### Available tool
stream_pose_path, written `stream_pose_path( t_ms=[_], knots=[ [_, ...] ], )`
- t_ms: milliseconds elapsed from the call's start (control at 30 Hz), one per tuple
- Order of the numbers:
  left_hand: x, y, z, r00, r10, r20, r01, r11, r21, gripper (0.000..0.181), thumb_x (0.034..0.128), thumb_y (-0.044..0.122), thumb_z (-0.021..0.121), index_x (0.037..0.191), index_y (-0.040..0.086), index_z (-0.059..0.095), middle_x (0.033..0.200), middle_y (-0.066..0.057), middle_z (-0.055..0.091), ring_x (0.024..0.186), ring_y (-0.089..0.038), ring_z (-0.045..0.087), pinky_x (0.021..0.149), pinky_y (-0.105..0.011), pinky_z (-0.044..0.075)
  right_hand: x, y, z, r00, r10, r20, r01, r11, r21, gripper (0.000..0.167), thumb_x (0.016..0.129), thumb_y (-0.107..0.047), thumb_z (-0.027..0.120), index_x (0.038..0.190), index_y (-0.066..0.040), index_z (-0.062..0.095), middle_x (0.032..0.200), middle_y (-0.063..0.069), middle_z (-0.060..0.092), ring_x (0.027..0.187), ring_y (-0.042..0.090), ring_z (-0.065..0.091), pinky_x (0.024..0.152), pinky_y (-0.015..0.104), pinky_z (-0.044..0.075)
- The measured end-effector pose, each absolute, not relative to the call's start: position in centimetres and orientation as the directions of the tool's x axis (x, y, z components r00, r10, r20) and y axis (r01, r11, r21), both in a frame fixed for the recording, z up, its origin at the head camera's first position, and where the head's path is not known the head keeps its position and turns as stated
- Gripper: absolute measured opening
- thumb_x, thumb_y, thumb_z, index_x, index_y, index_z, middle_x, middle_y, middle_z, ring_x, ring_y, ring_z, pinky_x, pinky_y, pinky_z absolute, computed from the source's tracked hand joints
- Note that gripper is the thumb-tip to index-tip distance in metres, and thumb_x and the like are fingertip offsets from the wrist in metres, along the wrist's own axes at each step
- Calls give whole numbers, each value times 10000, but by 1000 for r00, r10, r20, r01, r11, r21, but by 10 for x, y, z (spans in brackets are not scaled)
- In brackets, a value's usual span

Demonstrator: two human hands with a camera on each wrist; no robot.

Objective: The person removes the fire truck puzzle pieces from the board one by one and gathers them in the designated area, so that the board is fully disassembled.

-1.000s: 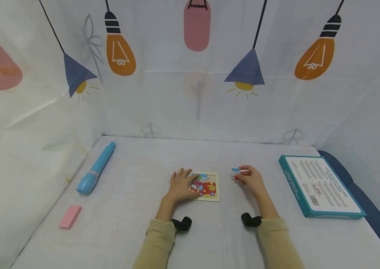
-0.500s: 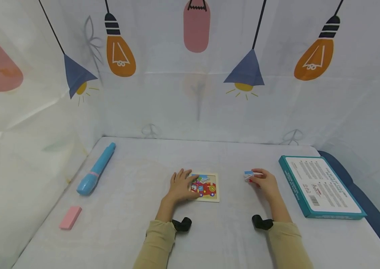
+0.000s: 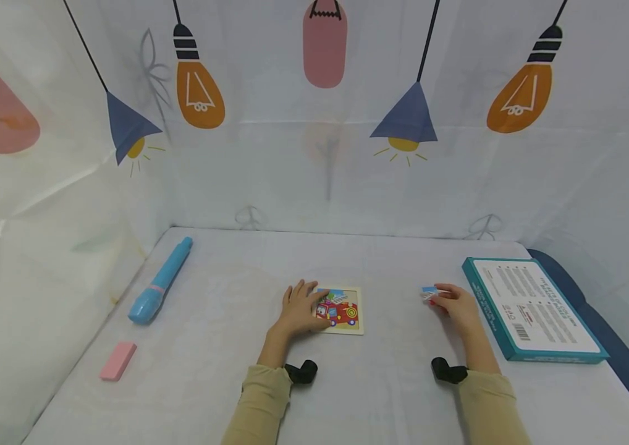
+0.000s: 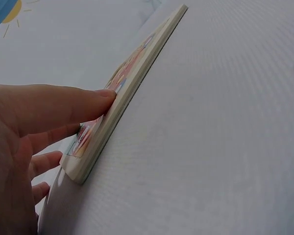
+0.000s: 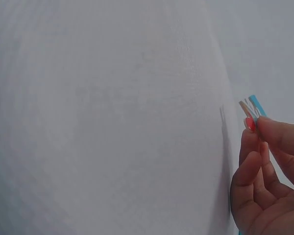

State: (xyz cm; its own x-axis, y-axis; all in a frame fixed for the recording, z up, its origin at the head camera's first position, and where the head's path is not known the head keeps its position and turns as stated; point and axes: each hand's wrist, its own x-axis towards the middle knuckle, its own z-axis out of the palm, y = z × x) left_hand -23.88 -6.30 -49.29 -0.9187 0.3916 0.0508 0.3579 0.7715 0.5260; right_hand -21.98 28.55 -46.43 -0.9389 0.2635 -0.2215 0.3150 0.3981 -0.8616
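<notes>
A small wooden jigsaw puzzle board [image 3: 346, 312] with a red fire truck picture lies flat on the white table. My left hand [image 3: 298, 309] rests on its left side, thumb pressing on the picture near the front edge. In the left wrist view, the thumb [image 4: 95, 100] lies straight on the board [image 4: 132, 83], and other fingers touch its left end. At the board's upper right a tan patch shows. To the right, my right hand [image 3: 459, 309] pinches a puzzle piece [image 3: 428, 293], blue, white and red, between thumb and fingertips above the table. The right wrist view shows this piece [image 5: 254, 108] nearly edge-on.
A teal flat box [image 3: 534, 309] with white printed text lies at the right, near the right hand. At the left are a blue microphone-shaped thing [image 3: 160, 281] and a pink block [image 3: 118, 361]. A white printed sheet [image 3: 292, 173] rises behind the table [image 3: 236, 266].
My right hand has moved right with the puzzle piece, away from the board and closer to the teal box. My left hand has stayed on the board.
</notes>
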Motion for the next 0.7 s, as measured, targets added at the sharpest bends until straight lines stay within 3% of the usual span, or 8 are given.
stream_pose_path(
  t_ms=[300, 700],
  knots=[
    [-238, -63, -492, -917, 396, 52, 361, 765, 533, 730, 658, 405, 718, 1326, 187, 518, 1429, -102, 357, 1376, -364, 167, 1087, -556, 70, -217, 296, -463, -907, 326, -267, 384, 376, -843, 452, 905, -143, 556, 1322, 3, 460, 1199, 198, 488, 821, 129, 503, 618, 154, 436],
    [-238, -63, -491, -917, 397, 41, 358, 772, 526, 728, 669, 409, 721, 1331, 189, 513, 1435, -101, 349, 1379, -363, 159, 1088, -556, 69, -214, 303, -460, -882, 387, -267, 421, 396, -816, 437, 895, -101, 559, 1303, 34, 480, 1160, 211, 513, 805, 151, 526, 551, 146, 424]
  ],
)
